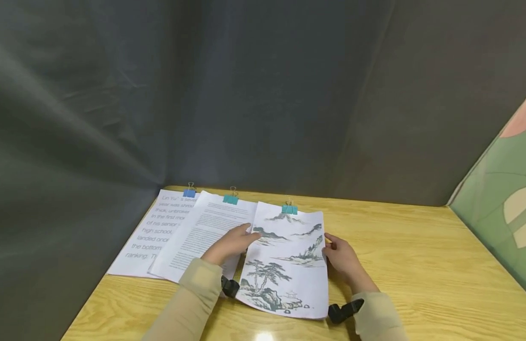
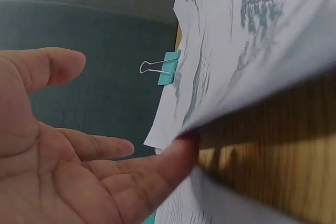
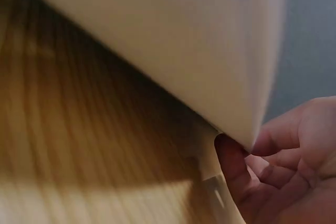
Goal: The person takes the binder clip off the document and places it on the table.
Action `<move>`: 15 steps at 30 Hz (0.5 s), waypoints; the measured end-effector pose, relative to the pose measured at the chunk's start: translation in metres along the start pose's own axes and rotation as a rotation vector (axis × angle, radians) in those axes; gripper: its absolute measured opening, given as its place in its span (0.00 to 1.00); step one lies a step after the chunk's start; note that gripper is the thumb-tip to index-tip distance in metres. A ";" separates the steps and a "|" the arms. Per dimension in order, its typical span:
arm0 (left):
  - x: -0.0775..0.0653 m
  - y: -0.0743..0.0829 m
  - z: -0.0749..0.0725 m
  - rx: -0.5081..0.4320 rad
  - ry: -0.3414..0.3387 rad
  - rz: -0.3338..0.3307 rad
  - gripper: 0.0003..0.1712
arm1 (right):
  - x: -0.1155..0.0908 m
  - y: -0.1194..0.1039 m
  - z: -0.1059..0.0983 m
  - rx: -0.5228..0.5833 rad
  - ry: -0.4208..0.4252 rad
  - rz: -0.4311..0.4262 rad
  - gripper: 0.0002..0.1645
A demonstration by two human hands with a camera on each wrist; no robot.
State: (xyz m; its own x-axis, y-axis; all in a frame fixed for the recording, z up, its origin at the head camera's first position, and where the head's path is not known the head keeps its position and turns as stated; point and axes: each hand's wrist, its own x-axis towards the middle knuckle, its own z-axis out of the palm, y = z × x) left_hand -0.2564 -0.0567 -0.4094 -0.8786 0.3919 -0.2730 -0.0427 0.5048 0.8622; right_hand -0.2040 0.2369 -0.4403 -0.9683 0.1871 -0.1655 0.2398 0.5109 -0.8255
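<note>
A clipped sheaf of paper (image 1: pixel 288 246) printed with an ink landscape lies between the two hands, a teal binder clip (image 1: pixel 289 210) at its top edge. Its long sides bow up off the table, as both wrist views show. At its left edge is my left hand (image 1: pixel 233 242), thumb and fingers spread apart; in the left wrist view a fingertip (image 2: pixel 184 148) touches beneath the paper edge. My right hand (image 1: pixel 343 258) pinches the right edge between thumb and finger, seen close in the right wrist view (image 3: pixel 294 166).
To the left, a text sheaf with a green-teal clip (image 1: pixel 231 199) overlaps a large-print sheaf (image 1: pixel 148 237) with a blue clip (image 1: pixel 189 193). The wooden table (image 1: pixel 416 251) ends at a dark curtain (image 1: pixel 263 94) behind. A patterned panel (image 1: pixel 514 199) stands at the right.
</note>
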 end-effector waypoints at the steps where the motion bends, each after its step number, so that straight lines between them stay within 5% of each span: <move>1: 0.001 0.002 0.001 -0.013 -0.005 -0.001 0.42 | -0.001 0.001 -0.003 0.010 0.004 0.005 0.34; 8: 0.010 0.009 0.015 -0.073 -0.011 0.008 0.42 | -0.009 0.008 -0.020 0.104 0.008 -0.003 0.33; 15: 0.021 0.012 0.032 -0.133 -0.077 0.001 0.28 | -0.018 0.019 -0.034 0.106 0.021 -0.021 0.31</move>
State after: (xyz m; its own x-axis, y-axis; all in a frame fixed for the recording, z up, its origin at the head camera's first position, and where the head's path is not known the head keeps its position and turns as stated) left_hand -0.2602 -0.0179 -0.4185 -0.8395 0.4532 -0.2996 -0.1090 0.3998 0.9101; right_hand -0.1799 0.2720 -0.4350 -0.9711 0.1953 -0.1374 0.2098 0.4230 -0.8815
